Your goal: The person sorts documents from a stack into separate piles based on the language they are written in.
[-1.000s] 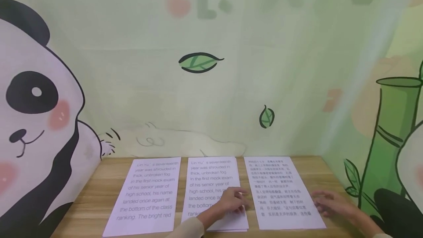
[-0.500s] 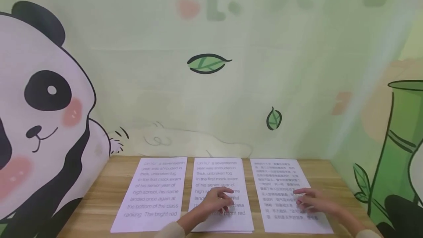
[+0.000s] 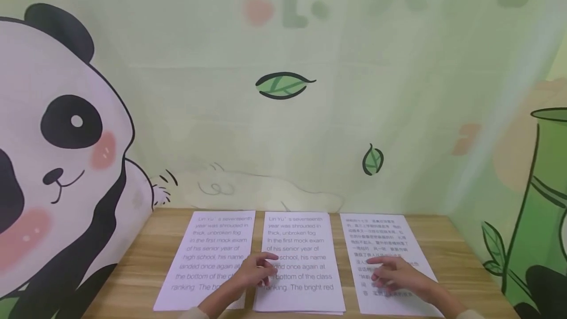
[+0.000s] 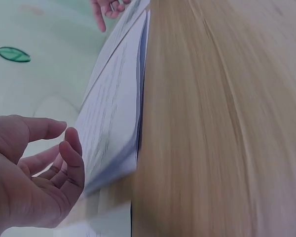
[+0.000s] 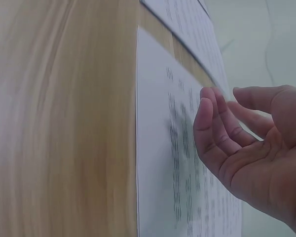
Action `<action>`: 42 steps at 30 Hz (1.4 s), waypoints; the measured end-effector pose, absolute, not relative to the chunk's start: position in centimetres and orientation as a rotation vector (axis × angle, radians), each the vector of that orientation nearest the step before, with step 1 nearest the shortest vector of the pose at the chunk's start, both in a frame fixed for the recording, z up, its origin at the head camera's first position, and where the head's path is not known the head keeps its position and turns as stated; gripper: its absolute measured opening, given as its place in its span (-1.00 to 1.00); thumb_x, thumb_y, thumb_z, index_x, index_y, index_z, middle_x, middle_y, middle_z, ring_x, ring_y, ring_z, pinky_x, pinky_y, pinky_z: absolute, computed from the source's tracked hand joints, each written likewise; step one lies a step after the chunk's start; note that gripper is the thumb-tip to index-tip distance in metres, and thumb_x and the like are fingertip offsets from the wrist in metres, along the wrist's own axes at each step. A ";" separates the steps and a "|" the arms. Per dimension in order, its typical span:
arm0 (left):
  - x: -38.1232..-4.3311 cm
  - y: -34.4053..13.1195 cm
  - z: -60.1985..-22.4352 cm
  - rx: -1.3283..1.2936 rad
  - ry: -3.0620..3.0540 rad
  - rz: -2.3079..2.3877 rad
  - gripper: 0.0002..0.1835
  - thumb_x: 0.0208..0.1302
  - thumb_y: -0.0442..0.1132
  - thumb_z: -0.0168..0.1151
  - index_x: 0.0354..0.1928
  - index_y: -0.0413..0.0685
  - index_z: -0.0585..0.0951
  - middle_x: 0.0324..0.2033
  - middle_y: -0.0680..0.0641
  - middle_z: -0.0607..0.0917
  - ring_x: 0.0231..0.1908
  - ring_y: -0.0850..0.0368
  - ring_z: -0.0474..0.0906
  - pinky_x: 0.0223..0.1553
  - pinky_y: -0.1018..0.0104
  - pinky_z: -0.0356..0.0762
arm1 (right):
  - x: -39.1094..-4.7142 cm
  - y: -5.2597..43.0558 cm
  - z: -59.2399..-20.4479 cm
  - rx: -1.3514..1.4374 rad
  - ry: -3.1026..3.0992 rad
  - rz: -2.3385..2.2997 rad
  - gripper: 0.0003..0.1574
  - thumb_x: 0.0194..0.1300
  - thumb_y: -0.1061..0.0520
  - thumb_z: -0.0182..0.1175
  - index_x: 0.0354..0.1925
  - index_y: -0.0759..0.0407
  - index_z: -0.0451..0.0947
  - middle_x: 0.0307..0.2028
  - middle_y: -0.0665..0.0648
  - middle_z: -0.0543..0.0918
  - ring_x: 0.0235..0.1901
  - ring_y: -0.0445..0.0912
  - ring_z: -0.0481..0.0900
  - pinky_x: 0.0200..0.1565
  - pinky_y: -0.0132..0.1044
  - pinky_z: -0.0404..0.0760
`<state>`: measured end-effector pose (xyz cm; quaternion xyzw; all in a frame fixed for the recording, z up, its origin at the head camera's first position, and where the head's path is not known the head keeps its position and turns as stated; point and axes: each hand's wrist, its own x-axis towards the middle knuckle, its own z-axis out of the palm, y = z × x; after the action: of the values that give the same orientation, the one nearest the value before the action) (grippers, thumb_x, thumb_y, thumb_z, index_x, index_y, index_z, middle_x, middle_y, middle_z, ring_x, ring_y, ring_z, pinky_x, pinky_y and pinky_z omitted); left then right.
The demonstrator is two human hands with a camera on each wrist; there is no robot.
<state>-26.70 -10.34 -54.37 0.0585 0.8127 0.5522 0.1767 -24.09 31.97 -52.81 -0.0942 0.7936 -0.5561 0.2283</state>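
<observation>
Three piles of printed paper lie in a row on the wooden table. My left hand [image 3: 256, 272] hovers at the gap between the left English sheet [image 3: 201, 260] and the middle English sheets [image 3: 303, 255], its fingers loosely bent around nothing. Below its edge, the middle pile shows a second sheet. Over the right sheet [image 3: 369, 235], printed in Chinese characters, floats my right hand [image 3: 396, 277], likewise holding nothing. In the right wrist view its relaxed fingers [image 5: 214, 128] stay above the page and cast a shadow there. Part of the text is hidden behind each hand.
The wooden table [image 3: 146, 255] ends at a pale green cloth backdrop [image 3: 212, 112] with printed leaves. A panda drawing [image 3: 75, 161] covers its left side, and a green bamboo drawing [image 3: 527, 215] stands at the right.
My left hand has moved left from the middle sheets to the gap beside them. My right hand has come left from the right sheet's edge to over its text. The head view has shifted slightly.
</observation>
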 end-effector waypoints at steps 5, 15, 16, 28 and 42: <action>-26.1 -12.7 -54.4 0.095 2.358 1.562 -0.49 0.25 -0.32 0.32 0.24 -0.32 0.56 -0.36 -0.02 0.62 -0.51 0.20 0.52 -0.46 0.39 0.50 | -24.0 30.1 -53.0 -0.271 2.148 -1.535 -0.29 0.52 0.12 0.10 0.42 0.53 0.21 -0.17 0.10 0.73 -0.21 -0.08 0.69 -0.17 -0.18 0.74; -25.9 -14.3 -54.2 0.013 2.380 1.477 -0.45 0.29 -0.28 0.29 0.29 -0.37 0.51 -0.24 -0.09 0.66 -0.45 0.17 0.57 -0.42 0.35 0.56 | -24.1 26.8 -53.6 -0.272 2.072 -1.568 -0.24 0.49 0.15 0.08 0.41 0.64 0.13 -0.26 0.12 0.74 -0.30 -0.13 0.71 -0.22 -0.23 0.74; -25.9 -14.3 -54.3 0.003 2.372 1.463 -0.44 0.30 -0.26 0.28 0.31 -0.37 0.50 -0.23 -0.08 0.67 -0.44 0.17 0.57 -0.41 0.36 0.56 | -24.1 26.5 -53.7 -0.273 2.062 -1.569 -0.24 0.48 0.16 0.07 0.41 0.65 0.12 -0.28 0.12 0.73 -0.31 -0.13 0.71 -0.23 -0.24 0.74; -25.9 -13.9 -54.5 -0.003 2.331 1.421 -0.41 0.30 -0.24 0.28 0.34 -0.32 0.48 -0.26 -0.03 0.64 -0.44 0.19 0.54 -0.38 0.37 0.52 | -23.8 24.3 -54.0 -0.265 2.007 -1.535 -0.17 0.49 0.13 0.07 0.46 0.62 0.05 -0.27 0.12 0.69 -0.35 -0.16 0.68 -0.31 -0.33 0.71; -26.0 -13.5 -54.5 -0.021 2.327 1.396 -0.41 0.32 -0.23 0.26 0.37 -0.28 0.47 -0.24 -0.04 0.63 -0.42 0.17 0.54 -0.35 0.36 0.52 | -23.6 23.9 -54.1 -0.230 2.005 -1.519 -0.18 0.50 0.12 0.08 0.48 0.57 0.06 -0.28 0.12 0.69 -0.36 -0.16 0.68 -0.33 -0.36 0.70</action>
<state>-25.96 -13.46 -54.46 -0.0075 0.8380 0.5027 0.2123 -23.64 23.91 -54.06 -0.0869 0.7564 -0.5732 0.3028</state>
